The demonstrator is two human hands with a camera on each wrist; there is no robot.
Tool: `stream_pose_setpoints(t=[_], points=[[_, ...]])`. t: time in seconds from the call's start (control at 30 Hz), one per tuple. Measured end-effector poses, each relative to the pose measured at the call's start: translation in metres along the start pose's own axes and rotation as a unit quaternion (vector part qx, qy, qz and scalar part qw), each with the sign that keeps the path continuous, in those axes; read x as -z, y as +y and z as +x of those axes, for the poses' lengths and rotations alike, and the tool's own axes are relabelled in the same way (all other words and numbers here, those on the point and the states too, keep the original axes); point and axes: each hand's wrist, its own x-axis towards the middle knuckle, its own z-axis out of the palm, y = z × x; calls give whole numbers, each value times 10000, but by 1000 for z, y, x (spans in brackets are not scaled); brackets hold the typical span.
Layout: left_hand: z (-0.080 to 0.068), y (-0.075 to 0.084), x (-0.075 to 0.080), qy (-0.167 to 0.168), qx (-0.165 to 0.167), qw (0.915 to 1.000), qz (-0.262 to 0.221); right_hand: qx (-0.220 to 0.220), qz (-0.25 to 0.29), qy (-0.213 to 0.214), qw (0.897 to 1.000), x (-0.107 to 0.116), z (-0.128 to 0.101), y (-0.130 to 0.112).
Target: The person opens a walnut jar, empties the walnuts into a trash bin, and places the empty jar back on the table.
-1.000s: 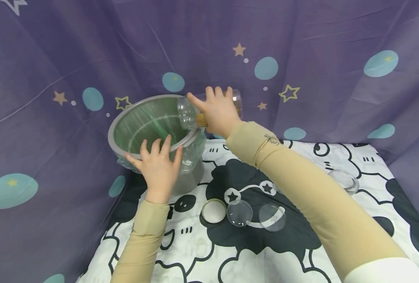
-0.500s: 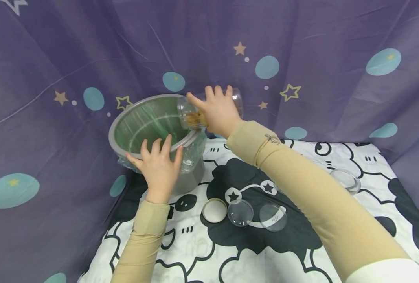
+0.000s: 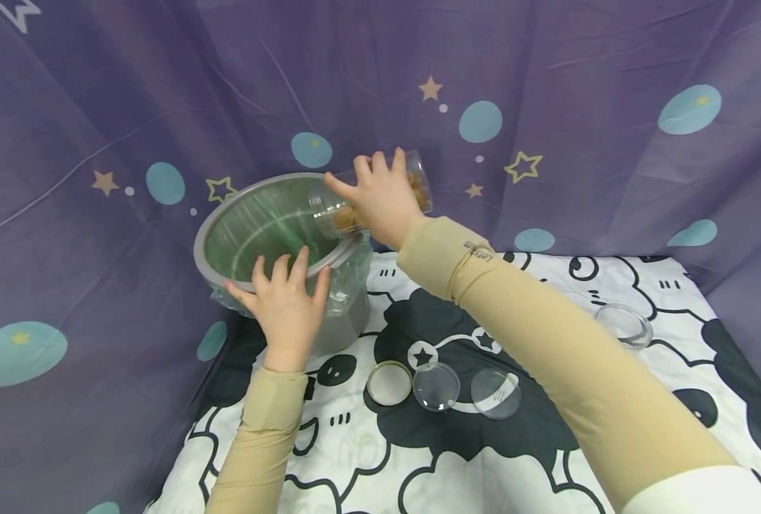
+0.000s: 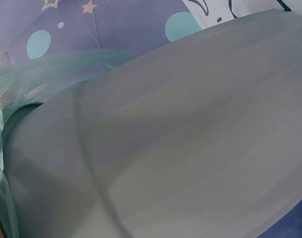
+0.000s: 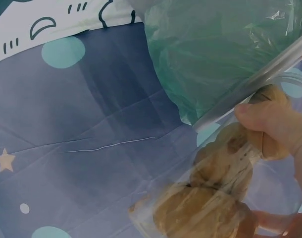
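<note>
A grey trash can (image 3: 348, 325) with a green-tinted plastic bag (image 3: 347, 289) folded over its rim stands tilted towards me at left centre. My left hand (image 3: 286, 314) rests on its near rim, fingers spread and fingertips over the edge. Its outer wall (image 4: 200, 124) fills most of the left wrist view. My right hand (image 3: 387, 203) grips a clear jar (image 3: 414, 160) from above. The jar lies nearly sideways, its left end at the can's right rim. Brown, rounded, lumpy pieces (image 5: 200, 210) show inside the jar; my hand hides its middle.
On the black-and-white patterned cloth (image 3: 355, 457) lie a pale lid (image 3: 389, 383), two clear round lids, one (image 3: 436, 387) beside the other (image 3: 496, 394), and a clear round piece (image 3: 623, 325) at right. A purple curtain (image 3: 380, 71) hangs behind.
My right hand has shifted slightly left with the jar, whose right end sits a little higher. The brown pieces have spread towards its left end. My left hand stays on the rim.
</note>
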Motion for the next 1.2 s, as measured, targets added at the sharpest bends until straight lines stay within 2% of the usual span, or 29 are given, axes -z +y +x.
stream_pose_setpoints(t=[0.27, 0.77, 1.2], points=[[-1, 0, -1, -48, 48, 10000, 22, 100, -427, -2, 9990, 1, 4, -5], [-2, 0, 2, -44, 24, 10000, 64, 218, -567, -188, 9980, 4, 6, -6], [-2, -1, 2, -32, 19, 10000, 52, 253, -736, -67, 9969, 5, 5, -7]])
